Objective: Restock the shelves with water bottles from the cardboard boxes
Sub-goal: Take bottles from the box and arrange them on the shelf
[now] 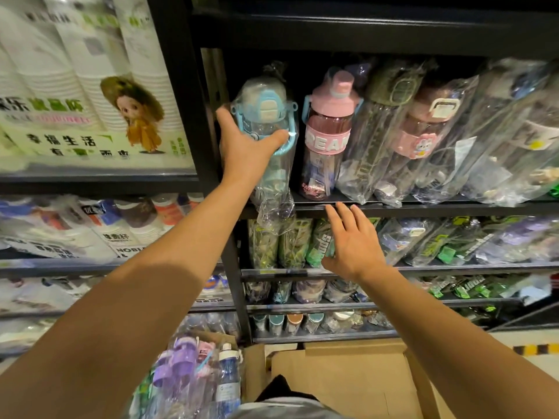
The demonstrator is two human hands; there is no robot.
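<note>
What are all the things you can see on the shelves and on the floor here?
blue bottle: one, pale blue lid, in clear wrap, left end of the upper shelf, base hanging past the edge
pink bottle: one, pink lid and band, standing right of the blue one
wrapped bottles: several, olive, brown-pink and dark, leaning along the same shelf
green-print bottles: many, green and purple, on the shelf below
paper cups: several white stacks, left unit
doll: one, yellow dress, before the cups
cardboard box: one, brown, on the floor
bagged bottles: several, purple and blue, left of the box
left hand: grip round the blue bottle
right hand: fingers spread, at the shelf edge, holding nothing
</note>
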